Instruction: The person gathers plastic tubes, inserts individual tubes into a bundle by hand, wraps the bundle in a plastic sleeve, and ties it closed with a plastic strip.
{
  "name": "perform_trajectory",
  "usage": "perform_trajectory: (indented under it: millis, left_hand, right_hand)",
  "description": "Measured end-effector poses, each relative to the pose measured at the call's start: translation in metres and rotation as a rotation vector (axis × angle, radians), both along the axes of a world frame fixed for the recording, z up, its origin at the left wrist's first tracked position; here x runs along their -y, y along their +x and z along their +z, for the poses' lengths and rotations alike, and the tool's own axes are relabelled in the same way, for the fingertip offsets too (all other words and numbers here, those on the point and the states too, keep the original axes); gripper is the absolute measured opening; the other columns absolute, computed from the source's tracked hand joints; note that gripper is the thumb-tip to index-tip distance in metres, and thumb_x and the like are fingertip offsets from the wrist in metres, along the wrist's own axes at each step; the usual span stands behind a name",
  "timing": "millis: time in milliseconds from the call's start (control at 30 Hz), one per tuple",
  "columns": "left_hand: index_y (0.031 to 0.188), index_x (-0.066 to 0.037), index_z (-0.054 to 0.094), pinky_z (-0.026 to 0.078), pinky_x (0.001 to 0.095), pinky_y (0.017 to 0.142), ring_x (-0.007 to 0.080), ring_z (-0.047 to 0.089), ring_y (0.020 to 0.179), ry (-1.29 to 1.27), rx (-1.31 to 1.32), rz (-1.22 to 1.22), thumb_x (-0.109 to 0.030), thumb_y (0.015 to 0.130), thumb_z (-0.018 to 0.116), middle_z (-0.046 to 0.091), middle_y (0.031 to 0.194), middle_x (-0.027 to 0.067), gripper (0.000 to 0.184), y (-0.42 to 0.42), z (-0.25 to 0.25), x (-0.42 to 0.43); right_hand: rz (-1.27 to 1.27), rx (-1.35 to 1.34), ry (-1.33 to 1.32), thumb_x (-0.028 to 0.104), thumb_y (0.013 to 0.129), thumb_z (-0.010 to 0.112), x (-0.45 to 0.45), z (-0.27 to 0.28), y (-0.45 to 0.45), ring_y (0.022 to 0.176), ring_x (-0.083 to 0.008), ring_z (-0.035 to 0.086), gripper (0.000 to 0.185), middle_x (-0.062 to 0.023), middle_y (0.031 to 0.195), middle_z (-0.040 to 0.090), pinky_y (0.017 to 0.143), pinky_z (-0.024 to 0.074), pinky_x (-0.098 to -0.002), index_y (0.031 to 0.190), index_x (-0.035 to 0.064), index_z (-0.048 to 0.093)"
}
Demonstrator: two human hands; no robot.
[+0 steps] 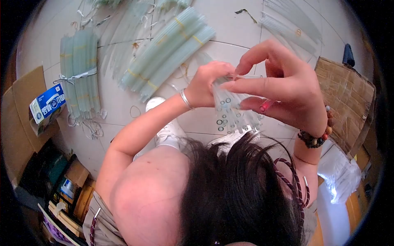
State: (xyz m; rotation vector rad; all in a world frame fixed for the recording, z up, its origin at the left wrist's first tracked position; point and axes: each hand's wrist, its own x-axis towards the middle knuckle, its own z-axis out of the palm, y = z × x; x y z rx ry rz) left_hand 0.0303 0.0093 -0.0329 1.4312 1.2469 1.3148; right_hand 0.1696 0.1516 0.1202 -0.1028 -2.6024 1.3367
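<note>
My left hand (207, 84) is wrapped around a bundle of clear tubes (230, 111), whose round open ends fan out toward me. Above the bundle, my right hand (283, 84) has its thumb and index finger brought together close to the left hand's fingertips. A thin pale strip shows between those fingers, too fine to name. Something small and red (266, 106) sits by the lower fingers of the right hand; what it is stays unclear. Dark hair covers the lower middle of the view.
Tube bundles with yellow bands (168, 51) lie on the tiled floor ahead. Another bundle (80, 76), tied with a white strip, is at left, near a blue box (48, 103). Loose tubes (289, 26) lie at upper right. Flattened cardboard (347, 96) stands at right.
</note>
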Motion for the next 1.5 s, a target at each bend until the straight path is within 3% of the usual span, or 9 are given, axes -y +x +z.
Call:
perform_trajectory:
  millis: [300, 767, 900, 967, 1067, 1100, 1233, 1367, 1500]
  left_hand:
    - [0.098, -0.010, 0.067, 0.051, 0.0345, 0.078, 0.0263, 0.066, 0.083, 0.025, 0.005, 0.033, -0.023, 0.069, 0.081, 0.069, 0.090, 0.0059, 0.035, 0.000, 0.001, -0.002]
    - [0.092, -0.006, 0.065, 0.051, 0.0341, 0.076, 0.0284, 0.064, 0.081, 0.074, 0.037, -0.025, -0.019, 0.068, 0.077, 0.067, 0.088, 0.0090, 0.030, -0.004, -0.011, -0.003]
    - [0.090, -0.004, 0.064, 0.050, 0.0331, 0.076, 0.0288, 0.062, 0.079, 0.021, 0.068, -0.023, -0.020, 0.071, 0.075, 0.064, 0.086, 0.0100, 0.028, -0.004, -0.011, 0.001]
    - [0.090, -0.003, 0.064, 0.050, 0.0332, 0.076, 0.0286, 0.062, 0.080, 0.006, 0.036, -0.035, -0.017, 0.072, 0.074, 0.064, 0.086, 0.0099, 0.025, -0.009, -0.015, 0.003]
    - [0.089, -0.003, 0.064, 0.050, 0.0334, 0.075, 0.0283, 0.062, 0.081, -0.029, 0.053, 0.016, -0.013, 0.073, 0.073, 0.064, 0.085, 0.0097, 0.021, -0.007, -0.033, 0.011]
    - [0.088, -0.003, 0.064, 0.050, 0.0333, 0.075, 0.0275, 0.063, 0.081, -0.009, 0.027, 0.020, -0.010, 0.073, 0.073, 0.064, 0.085, 0.0092, 0.018, -0.008, -0.032, 0.009]
    - [0.084, -0.005, 0.065, 0.050, 0.0331, 0.073, 0.0235, 0.063, 0.077, 0.032, -0.003, -0.004, -0.005, 0.074, 0.074, 0.066, 0.081, 0.0070, 0.014, -0.009, -0.022, 0.004]
    - [0.073, -0.006, 0.058, 0.042, 0.0300, 0.055, 0.0153, 0.053, 0.061, 0.041, 0.057, 0.030, -0.010, 0.073, 0.087, 0.056, 0.070, 0.0034, 0.030, 0.001, -0.009, -0.002]
    - [0.073, -0.006, 0.058, 0.042, 0.0296, 0.055, 0.0149, 0.054, 0.062, 0.078, 0.013, 0.042, -0.008, 0.074, 0.087, 0.056, 0.070, 0.0031, 0.028, 0.005, -0.001, -0.007]
  right_hand:
    - [-0.053, -0.008, 0.137, 0.013, 0.078, 0.073, -0.003, 0.051, 0.004, 0.067, -0.0099, 0.047, 0.025, -0.0055, 0.095, 0.060, 0.050, 0.0317, -0.0223, 0.103, 0.0092, 0.073]
    - [-0.298, -0.687, -0.100, 0.028, 0.109, 0.034, -0.040, 0.145, 0.117, 0.065, -0.0113, 0.039, 0.028, -0.0016, 0.079, 0.045, 0.056, 0.0363, -0.0275, 0.104, 0.0058, 0.050]
    - [-0.535, -0.471, -0.069, 0.030, 0.107, 0.036, -0.016, 0.092, 0.100, 0.064, -0.0060, 0.040, 0.028, 0.0003, 0.075, 0.040, 0.050, 0.0344, -0.0211, 0.112, 0.0055, 0.049]
    - [-0.768, -0.214, 0.439, 0.030, 0.102, 0.049, -0.022, 0.074, 0.090, 0.062, -0.0035, 0.041, 0.033, 0.0036, 0.072, 0.046, 0.054, 0.0332, -0.0178, 0.117, 0.0033, 0.062]
    - [-1.072, 0.070, -0.003, 0.022, 0.102, 0.050, -0.043, 0.066, 0.081, 0.062, -0.0002, 0.038, 0.035, 0.0047, 0.080, 0.052, 0.053, 0.0284, -0.0162, 0.125, 0.0006, 0.065]
    - [-1.080, 0.029, -0.162, 0.021, 0.103, 0.046, -0.068, 0.038, 0.088, 0.059, 0.0001, 0.032, 0.035, 0.0094, 0.071, 0.038, 0.051, 0.0234, -0.0169, 0.123, 0.0009, 0.066]
    - [-1.252, 0.352, -0.412, 0.031, 0.092, 0.063, -0.145, -0.095, 0.149, 0.050, -0.0046, 0.038, 0.026, 0.0056, 0.064, 0.055, 0.047, 0.0334, -0.0226, 0.098, 0.0103, 0.077]
    - [-1.203, 0.550, -0.020, 0.024, 0.082, 0.072, -0.158, -0.202, 0.182, 0.064, -0.0183, 0.066, 0.022, -0.0103, 0.085, 0.075, 0.061, 0.0520, -0.0337, 0.095, 0.0079, 0.078]
    - [-1.040, 0.476, 0.315, 0.022, 0.080, 0.072, -0.156, -0.222, 0.141, 0.078, -0.0294, 0.070, 0.018, -0.0130, 0.088, 0.073, 0.070, 0.0559, -0.0398, 0.094, 0.0111, 0.077]
